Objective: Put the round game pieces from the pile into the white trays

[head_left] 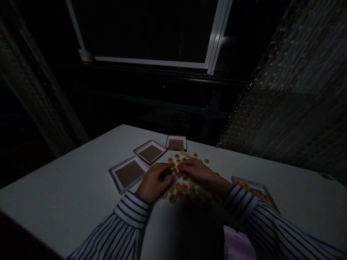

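Over a spread of round Chinese chess pieces (184,187), marked in red or dark characters, my two hands meet at the fingertips. My left hand (156,180) is closed, its thumb and fingers curled around the near side of a chess piece (175,170) with a red mark. From the other side my right hand (196,171) pinches at the same small spot, fingers pressed together. My fingers partly cover the piece, and whether more than one is held is hard to see. Loose pieces lie flat around and under both hands, some in the shadow of my right arm.
Three shallow open boxes stand beyond and left of my hands: a far one (176,143), a middle one (150,153) and a near one (130,175). Another box (268,195) with pieces sits by my right forearm. A purple object (240,243) lies near the white table's (81,180) front.
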`<state>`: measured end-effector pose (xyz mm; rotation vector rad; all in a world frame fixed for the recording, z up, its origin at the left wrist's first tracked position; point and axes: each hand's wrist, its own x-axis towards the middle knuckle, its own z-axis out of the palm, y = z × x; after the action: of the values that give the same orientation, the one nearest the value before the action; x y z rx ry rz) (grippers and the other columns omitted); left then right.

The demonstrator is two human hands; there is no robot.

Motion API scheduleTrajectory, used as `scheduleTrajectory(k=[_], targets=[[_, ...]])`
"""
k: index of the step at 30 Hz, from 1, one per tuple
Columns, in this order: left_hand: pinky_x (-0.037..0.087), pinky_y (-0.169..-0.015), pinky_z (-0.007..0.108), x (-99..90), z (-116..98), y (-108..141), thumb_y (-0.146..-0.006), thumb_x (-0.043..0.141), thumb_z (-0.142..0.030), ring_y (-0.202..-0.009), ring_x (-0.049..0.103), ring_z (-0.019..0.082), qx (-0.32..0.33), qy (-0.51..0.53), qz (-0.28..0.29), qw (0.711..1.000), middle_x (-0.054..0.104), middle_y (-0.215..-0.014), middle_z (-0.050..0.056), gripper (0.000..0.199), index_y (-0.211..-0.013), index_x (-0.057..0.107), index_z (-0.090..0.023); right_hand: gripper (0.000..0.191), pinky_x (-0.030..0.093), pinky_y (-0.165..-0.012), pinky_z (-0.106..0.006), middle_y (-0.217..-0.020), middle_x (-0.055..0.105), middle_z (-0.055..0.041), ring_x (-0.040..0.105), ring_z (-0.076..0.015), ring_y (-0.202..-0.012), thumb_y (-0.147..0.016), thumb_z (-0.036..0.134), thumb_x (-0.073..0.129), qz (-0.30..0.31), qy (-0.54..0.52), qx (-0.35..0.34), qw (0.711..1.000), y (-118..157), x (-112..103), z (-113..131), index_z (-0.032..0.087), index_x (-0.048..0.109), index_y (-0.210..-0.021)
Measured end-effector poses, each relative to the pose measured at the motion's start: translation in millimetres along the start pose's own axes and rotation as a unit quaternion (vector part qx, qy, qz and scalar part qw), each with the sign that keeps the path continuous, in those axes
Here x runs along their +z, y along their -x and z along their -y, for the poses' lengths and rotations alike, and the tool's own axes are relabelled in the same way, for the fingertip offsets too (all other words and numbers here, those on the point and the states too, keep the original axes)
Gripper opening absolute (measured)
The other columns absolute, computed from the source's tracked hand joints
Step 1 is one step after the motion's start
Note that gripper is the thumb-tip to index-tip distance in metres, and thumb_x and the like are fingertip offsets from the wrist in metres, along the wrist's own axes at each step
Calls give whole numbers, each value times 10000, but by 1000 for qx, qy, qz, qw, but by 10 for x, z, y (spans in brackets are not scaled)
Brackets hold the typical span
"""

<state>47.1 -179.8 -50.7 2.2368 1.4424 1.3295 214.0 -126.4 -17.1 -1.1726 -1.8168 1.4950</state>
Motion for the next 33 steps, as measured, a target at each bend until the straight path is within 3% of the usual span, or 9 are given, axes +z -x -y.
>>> scheduleTrajectory(k=[10,19,26,33], targets=[[445,-793,304,-30,-10,-3,-766,534,-340,-870,568,162,-10,2,25,1000,640,-927,42,245,-961,603,-208,206,384,-508,-177,-591,592,-2,485,-66,-494,-707,281,518,39,10,-35,999,-48,55,-70,117,642,-698],[444,-782,310,-160,70,1,-774,479,-301,-834,577,172,-39,-48,98,993,631,-896,66,241,-930,614,-176,168,410,-550,-183,-725,646,-35,501,-63,-523,-729,251,515,-11,29,2,999,38,30,-18,118,617,-734],[451,-712,283,-177,87,34,-782,451,-319,-797,591,174,-56,-88,132,986,647,-894,67,263,-940,618,-191,143,404,-558,-189,-707,628,-27,506,-71,-554,-701,239,530,-12,25,-36,999,16,-23,-155,129,619,-714],[431,-724,293,-169,101,43,-746,504,-289,-781,565,177,-20,-122,176,977,623,-838,61,208,-877,637,-198,140,407,-569,-184,-730,618,-25,512,-79,-591,-701,237,514,-9,39,-49,998,15,-33,-226,135,609,-707]])
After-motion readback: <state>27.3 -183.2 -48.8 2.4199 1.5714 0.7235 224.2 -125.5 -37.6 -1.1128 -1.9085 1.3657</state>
